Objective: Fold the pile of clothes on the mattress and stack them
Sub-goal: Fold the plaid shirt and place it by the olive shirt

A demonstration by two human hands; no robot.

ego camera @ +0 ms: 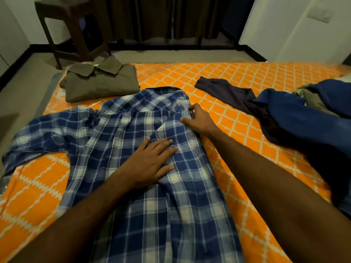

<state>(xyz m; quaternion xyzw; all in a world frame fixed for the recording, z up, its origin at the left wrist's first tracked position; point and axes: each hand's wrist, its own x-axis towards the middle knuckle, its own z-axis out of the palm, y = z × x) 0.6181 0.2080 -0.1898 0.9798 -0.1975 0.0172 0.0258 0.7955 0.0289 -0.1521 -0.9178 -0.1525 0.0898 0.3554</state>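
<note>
Orange-patterned mattress (pixel 218 80): blue-white plaid shirt (pixel 144 186) lies lengthwise toward camera — left hand (pixel 150 164) pressing flat, fingers straight; right hand (pixel 199 120) pinches the shirt's right shoulder edge, nearer the fold.

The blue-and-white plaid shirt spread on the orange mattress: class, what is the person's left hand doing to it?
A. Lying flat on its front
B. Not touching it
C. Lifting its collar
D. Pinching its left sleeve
A: the left hand lies with straight fingers on the front of the blue-and-white plaid shirt.
</note>
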